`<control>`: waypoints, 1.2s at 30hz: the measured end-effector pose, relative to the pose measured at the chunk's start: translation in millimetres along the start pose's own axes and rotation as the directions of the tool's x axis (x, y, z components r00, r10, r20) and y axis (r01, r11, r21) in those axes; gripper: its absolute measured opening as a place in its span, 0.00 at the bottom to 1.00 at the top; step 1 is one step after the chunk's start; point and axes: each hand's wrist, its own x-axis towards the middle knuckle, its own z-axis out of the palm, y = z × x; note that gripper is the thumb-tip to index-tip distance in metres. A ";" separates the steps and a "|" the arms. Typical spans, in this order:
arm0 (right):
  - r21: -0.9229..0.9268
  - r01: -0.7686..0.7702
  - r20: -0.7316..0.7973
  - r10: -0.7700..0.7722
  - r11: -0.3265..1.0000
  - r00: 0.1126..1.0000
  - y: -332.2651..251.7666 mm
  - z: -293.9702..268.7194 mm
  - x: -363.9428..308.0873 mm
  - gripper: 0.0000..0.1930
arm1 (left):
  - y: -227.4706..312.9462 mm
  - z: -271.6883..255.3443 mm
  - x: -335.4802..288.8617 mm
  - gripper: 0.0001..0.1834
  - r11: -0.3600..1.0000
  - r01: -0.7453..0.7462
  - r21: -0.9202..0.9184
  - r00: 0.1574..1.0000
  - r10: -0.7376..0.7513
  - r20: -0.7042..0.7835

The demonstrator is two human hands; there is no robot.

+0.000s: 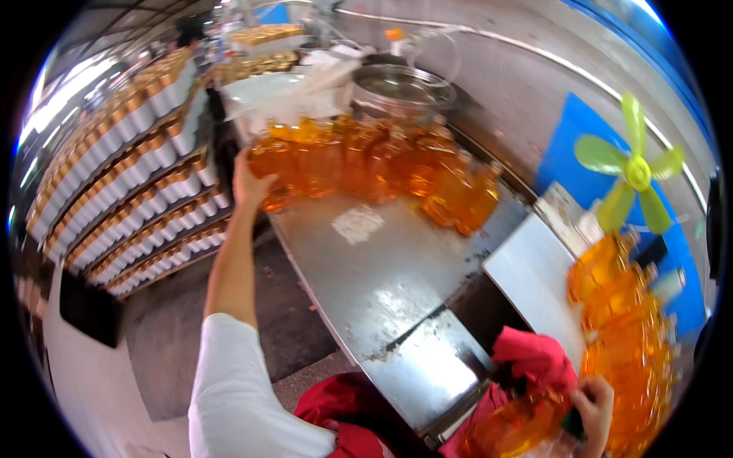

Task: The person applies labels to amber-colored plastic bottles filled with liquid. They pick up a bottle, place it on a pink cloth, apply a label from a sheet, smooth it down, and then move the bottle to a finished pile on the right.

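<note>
My left hand (250,185), arm stretched far forward, wraps around the leftmost glass bottle of amber liquid (277,172) at the far left edge of a metal table (343,259). More amber bottles (397,164) stand packed in a row to its right. At the lower right, my right hand (595,408) has its fingers curled at the end of another amber bottle (519,427), which lies tilted low in front of me. A red cloth (538,359) is bunched against that bottle and partly covers it. Some of my right fingers are hidden.
Several amber bottles (626,343) line the right side, beside a white board (527,263). A green-bladed fan (637,172) stands before a blue panel. A metal pot (401,88) sits behind the table's row. Left, a tiered rack (145,168) carries white, gold-topped items.
</note>
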 end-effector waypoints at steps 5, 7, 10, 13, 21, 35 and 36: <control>-0.024 -0.067 -0.057 0.066 0.997 0.996 13.2 15.7 20.2 0.09 | -1.6 -12.7 -14.0 0.35 0.966 0.135 0.219 0.972 -0.172 0.161; 0.140 -0.096 -0.135 0.115 0.986 0.984 19.8 15.0 23.9 0.12 | -27.9 -37.9 -27.4 0.31 0.962 -0.044 0.269 0.995 0.017 0.101; 0.701 -0.244 -0.104 0.435 0.670 0.894 44.3 -8.2 -10.2 0.14 | -21.1 -48.4 -53.8 0.28 0.996 -0.065 0.062 0.974 0.049 0.223; 0.744 -0.115 -0.201 0.384 0.658 0.901 21.9 -8.9 -43.4 0.16 | 59.6 -48.3 -90.0 0.27 0.987 -0.096 0.129 0.951 0.053 0.303; -0.424 0.471 -0.210 -0.590 0.774 0.780 -3.3 44.9 -55.0 0.11 | 203.8 -24.6 -171.4 0.27 0.838 0.335 -0.431 0.749 0.040 0.661; -0.501 0.461 -0.270 -0.639 0.732 0.720 -0.9 72.8 -75.2 0.09 | 343.8 22.7 -272.3 0.25 0.678 0.511 -0.528 0.544 0.220 0.809; -0.473 0.513 -0.206 -0.656 0.716 0.726 2.7 84.0 -88.2 0.08 | 345.7 21.9 -272.6 0.25 0.688 0.492 -0.534 0.549 0.231 0.804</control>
